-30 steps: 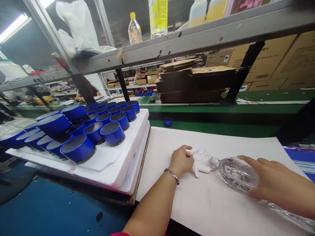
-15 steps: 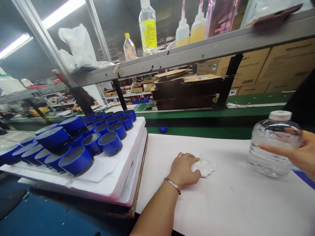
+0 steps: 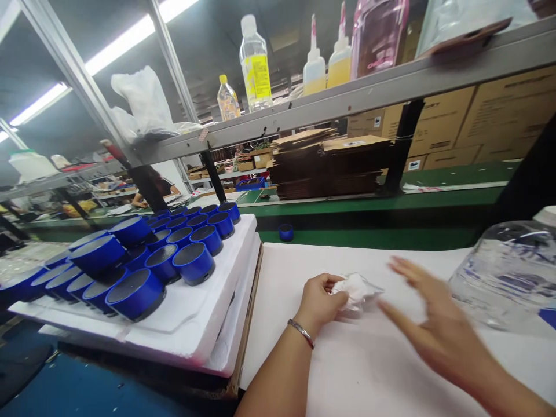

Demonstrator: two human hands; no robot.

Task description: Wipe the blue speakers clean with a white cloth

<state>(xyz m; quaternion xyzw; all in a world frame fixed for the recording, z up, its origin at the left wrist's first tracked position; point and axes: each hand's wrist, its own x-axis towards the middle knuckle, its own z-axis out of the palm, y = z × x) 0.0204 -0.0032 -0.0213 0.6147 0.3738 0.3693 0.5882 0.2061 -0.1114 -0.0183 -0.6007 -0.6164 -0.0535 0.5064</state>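
Observation:
My left hand [image 3: 324, 298], with a bracelet at the wrist, pinches a crumpled white tissue [image 3: 357, 289] just over the white work surface [image 3: 339, 359]. My right hand [image 3: 434, 324] is blurred by motion, its thumb and fingers spread with nothing between them, a little to the right of the tissue. Behind it, at the right edge, a large clear bottle [image 3: 504, 278] with a white cap holds clear liquid; the hand does not grip it. On the left, many blue round speakers [image 3: 193, 263] with dark tops stand on white foam, some stacked.
The white foam tray [image 3: 234, 278] borders the work surface on the left. A single blue speaker [image 3: 285, 232] sits on the green bench [image 3: 347, 231] beyond. Overhead, a metal shelf [image 3: 313, 104] carries bottles; flattened cardboard [image 3: 325, 168] is piled behind it. A person [image 3: 156, 185] sits far back left.
My right hand has let go of the large bottle and moved left toward the tissue. My left hand has gathered the tissue up slightly. The bottle now appears farther right.

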